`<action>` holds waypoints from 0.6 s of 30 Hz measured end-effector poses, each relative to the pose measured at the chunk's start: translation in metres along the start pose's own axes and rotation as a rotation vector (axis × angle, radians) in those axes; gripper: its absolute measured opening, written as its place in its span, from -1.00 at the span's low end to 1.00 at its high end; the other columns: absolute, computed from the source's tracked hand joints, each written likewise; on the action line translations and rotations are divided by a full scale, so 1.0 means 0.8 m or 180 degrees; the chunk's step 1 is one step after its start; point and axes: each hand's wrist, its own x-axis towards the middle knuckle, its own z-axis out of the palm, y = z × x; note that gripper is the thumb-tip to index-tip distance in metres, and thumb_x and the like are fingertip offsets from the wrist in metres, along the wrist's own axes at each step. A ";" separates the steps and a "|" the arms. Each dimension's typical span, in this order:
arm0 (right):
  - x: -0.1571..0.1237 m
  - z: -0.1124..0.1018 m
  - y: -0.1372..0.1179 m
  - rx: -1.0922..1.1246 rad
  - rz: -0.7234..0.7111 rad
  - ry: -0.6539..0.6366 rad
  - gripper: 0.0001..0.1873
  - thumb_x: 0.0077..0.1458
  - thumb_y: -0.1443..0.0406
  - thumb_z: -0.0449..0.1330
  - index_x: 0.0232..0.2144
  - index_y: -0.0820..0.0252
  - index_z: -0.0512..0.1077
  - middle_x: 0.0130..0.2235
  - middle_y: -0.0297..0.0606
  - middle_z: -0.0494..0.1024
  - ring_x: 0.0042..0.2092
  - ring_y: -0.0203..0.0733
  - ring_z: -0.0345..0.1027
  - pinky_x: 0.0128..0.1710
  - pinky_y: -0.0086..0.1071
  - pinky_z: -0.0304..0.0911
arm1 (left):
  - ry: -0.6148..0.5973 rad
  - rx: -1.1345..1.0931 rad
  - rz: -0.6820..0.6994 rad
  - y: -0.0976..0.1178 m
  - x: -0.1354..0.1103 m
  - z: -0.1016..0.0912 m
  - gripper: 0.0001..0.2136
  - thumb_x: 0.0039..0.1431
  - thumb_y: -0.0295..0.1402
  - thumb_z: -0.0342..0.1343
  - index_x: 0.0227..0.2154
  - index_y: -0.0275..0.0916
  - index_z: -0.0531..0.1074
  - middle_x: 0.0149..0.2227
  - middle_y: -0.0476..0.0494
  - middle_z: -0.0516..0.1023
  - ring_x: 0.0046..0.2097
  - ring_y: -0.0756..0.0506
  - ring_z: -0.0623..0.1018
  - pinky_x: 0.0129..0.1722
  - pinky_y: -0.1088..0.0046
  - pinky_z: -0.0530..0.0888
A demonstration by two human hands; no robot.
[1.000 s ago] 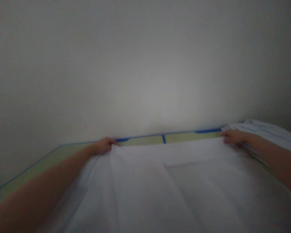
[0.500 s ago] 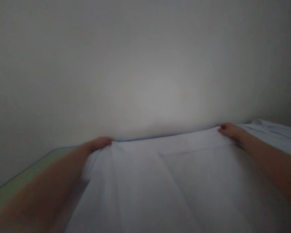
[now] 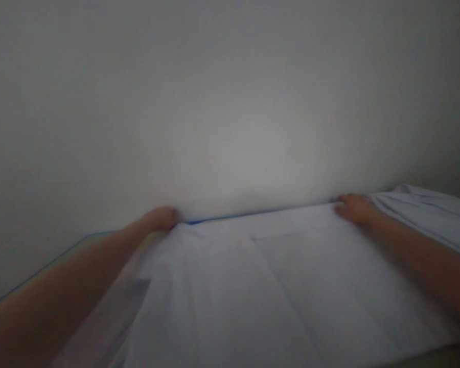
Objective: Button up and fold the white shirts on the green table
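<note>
A white sheet (image 3: 245, 291) with long creases lies spread in front of me, its far edge running along the wall. My left hand (image 3: 164, 218) is at the sheet's far left, fingers curled down over the edge and closed on the cloth; the fingertips are dark and blurred. At the far right, my right hand (image 3: 353, 208) grips the same edge, thumb on top of the cloth and fingers reaching over toward the wall. Between the hands the cloth is stretched fairly flat.
A pale wall (image 3: 230, 102) rises directly behind the far edge. Blue piping (image 3: 42, 268) borders a greenish surface on the left, mostly behind my forearm. Bunched white cloth (image 3: 433, 209) lies at the far right. The light is dim.
My right hand has moved slightly left, its fingers now over the far edge. My left hand has risen a little. The sheet has shifted, and its near right edge now shows.
</note>
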 end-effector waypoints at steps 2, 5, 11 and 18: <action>-0.023 -0.009 -0.016 0.0096 -0.0322 0.0115 -0.39 0.02 0.03 0.03 0.02 0.33 0.34 0.00 0.07 0.39 0.01 0.06 0.27 0.02 -0.18 0.13 | 0.0152 0.0283 0.0018 0.006 -0.016 -0.012 -0.60 0.01 -0.27 -0.14 -0.32 -0.43 0.52 -0.23 -0.46 0.54 -0.17 -0.28 0.50 -0.17 0.28 0.37; -0.056 -0.010 -0.034 0.0359 -0.0944 0.0099 -0.34 0.08 -0.02 -0.04 0.07 0.33 0.30 0.06 0.03 0.34 0.09 0.01 0.20 0.12 -0.21 0.05 | 0.0193 0.0125 0.0259 0.037 -0.050 -0.017 -0.52 0.14 -0.20 -0.26 -0.22 -0.40 0.49 -0.17 -0.42 0.52 -0.10 -0.26 0.49 -0.10 0.27 0.34; -0.084 0.030 -0.028 0.0385 -0.0806 -0.0472 -0.22 0.12 -0.09 -0.17 0.17 0.37 0.15 0.21 0.02 0.11 0.24 0.04 -0.07 0.21 -0.14 -0.12 | -0.0333 -0.0288 0.1000 0.114 -0.088 0.032 -0.44 0.20 -0.07 -0.27 0.14 -0.32 0.20 0.23 -0.35 0.11 0.24 -0.22 0.12 0.17 0.25 0.08; -0.097 0.029 0.019 0.0133 -0.0368 -0.0577 -0.19 0.12 -0.06 -0.18 0.15 0.53 0.16 0.20 0.14 0.11 0.24 0.05 -0.07 0.22 -0.17 -0.13 | -0.0673 -0.0423 0.0823 0.077 -0.081 0.050 -0.08 0.03 0.19 -0.20 0.24 -0.51 -0.13 0.27 -0.47 -0.22 0.29 -0.28 -0.10 0.21 0.17 -0.02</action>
